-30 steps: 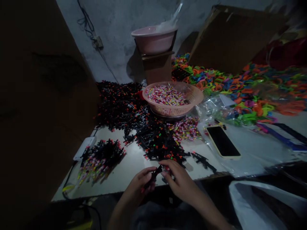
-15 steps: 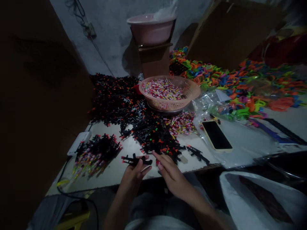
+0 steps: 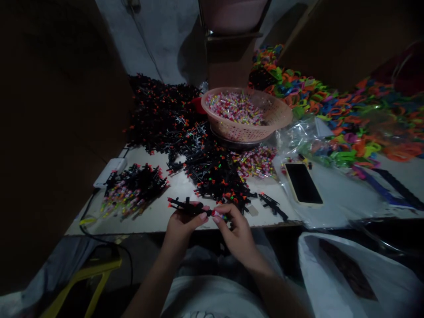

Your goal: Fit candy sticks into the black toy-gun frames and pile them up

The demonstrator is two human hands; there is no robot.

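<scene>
My left hand (image 3: 180, 229) is closed around a small black toy gun (image 3: 186, 206) with an orange-red muzzle pointing left. Between the thumb and fingers of my right hand (image 3: 239, 236) is a small colourful tube (image 3: 216, 213) with a red end. The tube's red end meets the rear of the toy gun, though I cannot tell whether it is inside. Just beyond my hands lies a heap of black toy guns (image 3: 215, 174). Another toy gun (image 3: 272, 205) rests by itself on the right. More colourful tubes (image 3: 256, 161) are piled behind it.
A pink basket (image 3: 245, 128) of tubes stands behind the heap. On the left are toy guns with tubes attached (image 3: 132, 192), beside a white power strip (image 3: 109, 172). A phone (image 3: 303, 183) lies on plastic at right, before bright plastic pieces (image 3: 331, 106). A white bag (image 3: 309, 260) hangs below.
My right hand has closed in on the left and now pinches the tube against the rear of the toy gun. The camera view has tilted downward.
</scene>
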